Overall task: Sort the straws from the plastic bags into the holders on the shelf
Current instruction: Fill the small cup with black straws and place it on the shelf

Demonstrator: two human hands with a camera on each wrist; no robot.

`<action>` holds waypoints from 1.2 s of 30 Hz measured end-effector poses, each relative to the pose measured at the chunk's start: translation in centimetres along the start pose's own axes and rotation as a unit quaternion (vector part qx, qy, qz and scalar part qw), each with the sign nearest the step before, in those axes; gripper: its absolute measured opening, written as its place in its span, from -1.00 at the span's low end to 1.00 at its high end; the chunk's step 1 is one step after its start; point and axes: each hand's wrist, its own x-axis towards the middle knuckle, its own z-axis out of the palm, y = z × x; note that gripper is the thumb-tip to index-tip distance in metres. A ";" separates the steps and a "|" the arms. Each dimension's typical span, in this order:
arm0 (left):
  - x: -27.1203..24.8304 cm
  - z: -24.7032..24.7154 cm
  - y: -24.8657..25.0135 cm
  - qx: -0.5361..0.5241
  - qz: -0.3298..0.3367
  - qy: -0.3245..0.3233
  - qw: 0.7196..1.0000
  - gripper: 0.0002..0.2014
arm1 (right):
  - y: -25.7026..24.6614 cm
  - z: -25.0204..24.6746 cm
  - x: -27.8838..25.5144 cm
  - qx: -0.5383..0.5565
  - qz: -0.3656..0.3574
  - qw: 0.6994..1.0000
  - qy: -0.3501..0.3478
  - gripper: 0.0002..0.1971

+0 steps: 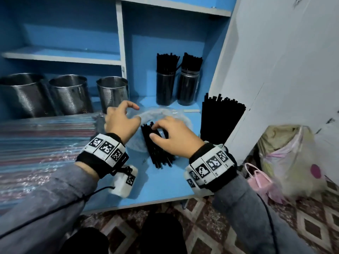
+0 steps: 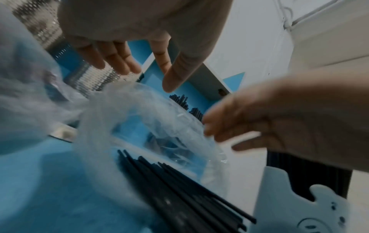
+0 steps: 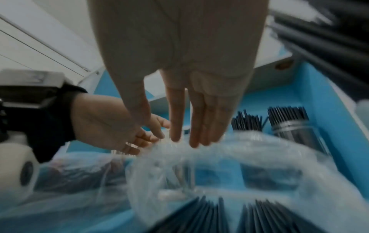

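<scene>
A loose pile of black straws (image 1: 158,153) lies on the blue shelf board (image 1: 165,184), its far end at the mouth of a clear plastic bag (image 1: 161,113). My right hand (image 1: 156,132) rests its fingertips on the straws' upper end, fingers fairly straight in the right wrist view (image 3: 171,130). My left hand (image 1: 126,114) hovers over the bag's left edge with relaxed fingers and holds nothing (image 2: 143,75). Two holders (image 1: 165,88) (image 1: 188,87) at the back are full of black straws. Three steel perforated holders (image 1: 71,94) stand to the left; what they hold is hidden.
A tall bundle of black straws (image 1: 220,118) stands against the right cabinet wall. Bags of coloured straws (image 1: 36,143) cover the shelf's left part. Filled plastic bags (image 1: 286,156) sit on the patterned floor at the right.
</scene>
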 end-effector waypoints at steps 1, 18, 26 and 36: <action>0.1 -0.2 -0.6 0.025 -0.013 -0.015 0.999 -0.74 | 0.5 0.7 0.5 -0.019 0.053 0.998 -0.040 -0.70; 1.2 -0.3 -3.3 -0.039 0.034 -0.148 0.988 -0.64 | 4.4 4.5 3.1 -0.086 0.308 0.934 -0.157 -0.23; 0.9 -0.4 -2.7 -0.036 0.029 -0.159 0.986 -0.66 | 4.6 4.7 2.6 -0.072 0.284 0.934 -0.206 -0.20; 0.7 -0.5 -2.3 -0.021 0.045 -0.168 0.985 -0.66 | 3.2 5.9 2.8 -0.089 0.267 0.931 -0.232 -0.05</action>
